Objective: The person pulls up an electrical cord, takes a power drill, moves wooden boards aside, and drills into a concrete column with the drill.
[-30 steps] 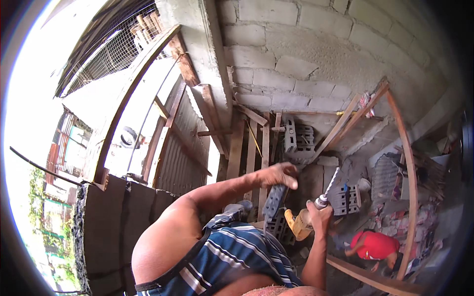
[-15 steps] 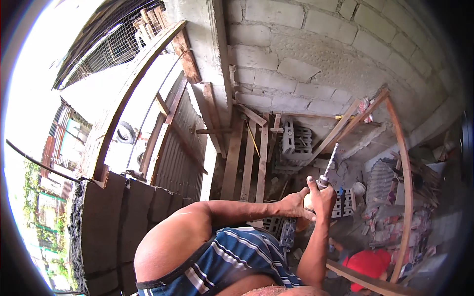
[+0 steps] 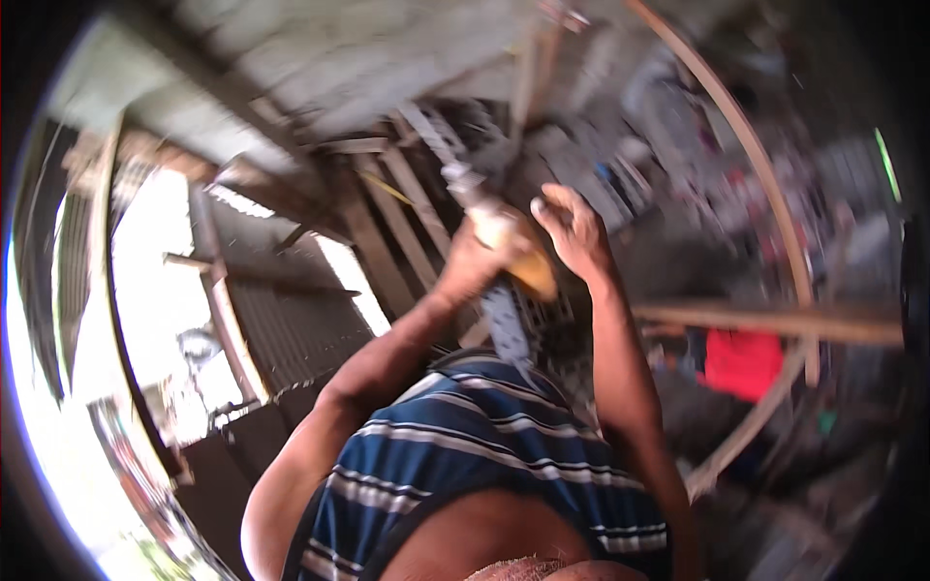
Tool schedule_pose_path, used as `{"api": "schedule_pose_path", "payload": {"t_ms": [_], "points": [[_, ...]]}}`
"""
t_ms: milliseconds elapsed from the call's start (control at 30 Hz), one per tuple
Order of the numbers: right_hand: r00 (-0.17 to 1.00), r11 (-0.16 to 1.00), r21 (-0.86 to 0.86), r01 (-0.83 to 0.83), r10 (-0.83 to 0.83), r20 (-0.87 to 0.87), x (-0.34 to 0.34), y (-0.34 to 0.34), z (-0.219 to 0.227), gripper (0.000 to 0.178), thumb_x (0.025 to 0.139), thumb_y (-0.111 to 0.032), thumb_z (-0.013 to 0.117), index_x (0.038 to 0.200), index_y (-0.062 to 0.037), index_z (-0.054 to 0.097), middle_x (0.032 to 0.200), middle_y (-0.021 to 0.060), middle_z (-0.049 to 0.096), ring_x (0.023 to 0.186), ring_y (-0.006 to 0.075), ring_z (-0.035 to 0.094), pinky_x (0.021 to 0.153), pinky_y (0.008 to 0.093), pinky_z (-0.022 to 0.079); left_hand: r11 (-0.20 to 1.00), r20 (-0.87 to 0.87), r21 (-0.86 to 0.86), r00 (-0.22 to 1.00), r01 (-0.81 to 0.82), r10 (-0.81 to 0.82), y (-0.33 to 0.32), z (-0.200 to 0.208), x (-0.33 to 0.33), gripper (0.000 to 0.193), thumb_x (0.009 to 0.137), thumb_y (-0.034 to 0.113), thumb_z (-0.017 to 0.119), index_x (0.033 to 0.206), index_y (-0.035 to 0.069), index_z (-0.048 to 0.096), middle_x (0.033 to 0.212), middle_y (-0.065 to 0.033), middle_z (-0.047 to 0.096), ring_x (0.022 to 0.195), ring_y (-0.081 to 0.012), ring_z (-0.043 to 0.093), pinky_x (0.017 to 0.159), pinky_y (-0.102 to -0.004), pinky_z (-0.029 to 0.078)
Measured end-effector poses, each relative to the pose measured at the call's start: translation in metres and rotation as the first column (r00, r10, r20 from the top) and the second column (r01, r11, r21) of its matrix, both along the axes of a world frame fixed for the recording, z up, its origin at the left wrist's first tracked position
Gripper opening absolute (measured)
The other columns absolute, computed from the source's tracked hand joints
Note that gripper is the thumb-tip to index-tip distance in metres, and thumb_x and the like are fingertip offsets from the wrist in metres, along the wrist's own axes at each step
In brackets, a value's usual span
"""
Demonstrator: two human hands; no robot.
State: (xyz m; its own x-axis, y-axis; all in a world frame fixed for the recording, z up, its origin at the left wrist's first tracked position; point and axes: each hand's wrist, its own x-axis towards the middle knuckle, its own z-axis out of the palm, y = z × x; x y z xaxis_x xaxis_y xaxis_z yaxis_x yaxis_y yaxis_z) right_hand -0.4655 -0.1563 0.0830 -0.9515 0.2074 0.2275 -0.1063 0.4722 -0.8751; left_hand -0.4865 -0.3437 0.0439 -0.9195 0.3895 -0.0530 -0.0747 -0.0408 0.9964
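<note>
While left hand (image 3: pixel 472 259) grips rounded yellow drill (image 3: pixel 533 273) | right hand (image 3: pixel 577 235) free, half-curled | bit (image 3: pixel 426 136) blurred, perhaps spiral

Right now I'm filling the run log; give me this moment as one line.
left hand: holding drill; right hand: free, beside drill; drill bit: pointing up-left; person in red: lower right
</note>
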Motion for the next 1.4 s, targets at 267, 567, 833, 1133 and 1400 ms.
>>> {"api": "schedule_pose_path", "payload": {"t_ms": [267, 567, 833, 1133, 1400], "points": [[0.456, 0.656, -0.709, 0.261, 0.563, 0.689, 0.113, 0.092, -0.139, 0.105, 0.089, -0.086, 0.022, 0.118, 0.0067, 0.060, 0.090, 0.0154, 0.069, 0.080, 0.0242, 0.068, 0.061, 0.0346, 0.054, 0.966, 0.069, 0.250, 0.997, -0.058, 0.042, -0.004, 0.025, -0.031, 0.063, 0.083, 0.046, 0.077, 0.124, 0.002, 0.058, 0.110, -0.0053, 0.063, 0.102, -0.0149, 0.060, 0.093, -0.0330, 0.048], [0.942, -0.469, -0.873, 0.136, -0.213, 0.261, 0.001, 0.086, -0.121, 0.093, 0.091, -0.083, 0.032, 0.111, 0.0048, 0.055, 0.093, 0.0155, 0.065, 0.095, 0.0334, 0.063, 0.091, 0.0492, 0.049, 0.818, 0.282, 0.556, 0.959, -0.146, -0.020, -0.020, 0.038, -0.042, 0.077, 0.083, 0.052, 0.076, 0.138, 0.006, 0.048, 0.124, -0.0110, 0.061, 0.115, -0.0253, 0.061, 0.103, -0.0405, 0.049], [0.894, -0.403, -0.895, 0.191, -0.305, 0.328, 0.018, 0.109, -0.068, 0.062, 0.095, -0.066, 0.052, 0.111, -0.0067, 0.053, 0.084, 0.0031, 0.062, 0.124, 0.0280, 0.056, 0.112, 0.0740, 0.010, 0.760, 0.396, 0.595, 0.918, -0.262, 0.007, -0.062, 0.022, -0.057, 0.066, 0.089, 0.062, 0.063, 0.130, 0.010, 0.057, 0.118, -0.0043, 0.068, 0.107, -0.0209, 0.067, 0.099, -0.0384, 0.053], [0.717, -0.445, -0.894, 0.050, -0.607, 0.343, 0.153, 0.273, -0.162, 0.055, 0.096, -0.056, 0.060, 0.093, -0.0015, 0.057, 0.075, 0.0111, 0.059, 0.073, 0.0263, 0.058, 0.072, 0.0427, 0.050, 0.741, 0.448, 0.580, 0.892, -0.339, 0.058, -0.107, 0.002, -0.055, 0.065, 0.092, 0.062, 0.059, 0.130, 0.009, 0.055, 0.118, -0.0072, 0.067, 0.108, -0.0238, 0.066, 0.099, -0.0425, 0.053], [0.557, 0.067, -0.990, 0.128, -0.831, 0.016, 0.191, 0.348, -0.102, 0.025, 0.100, -0.039, 0.057, 0.095, -0.0143, 0.060, 0.069, 0.0006, 0.055, 0.051, 0.0120, 0.043, 0.050, 0.0297, 0.040, 0.772, 0.459, 0.527, 0.884, -0.354, 0.092, -0.109, -0.016, -0.058, 0.068, 0.088, 0.064, 0.064, 0.130, 0.012, 0.056, 0.117, -0.0051, 0.068, 0.106, -0.0231, 0.067, 0.096, -0.0403, 0.055]]}}
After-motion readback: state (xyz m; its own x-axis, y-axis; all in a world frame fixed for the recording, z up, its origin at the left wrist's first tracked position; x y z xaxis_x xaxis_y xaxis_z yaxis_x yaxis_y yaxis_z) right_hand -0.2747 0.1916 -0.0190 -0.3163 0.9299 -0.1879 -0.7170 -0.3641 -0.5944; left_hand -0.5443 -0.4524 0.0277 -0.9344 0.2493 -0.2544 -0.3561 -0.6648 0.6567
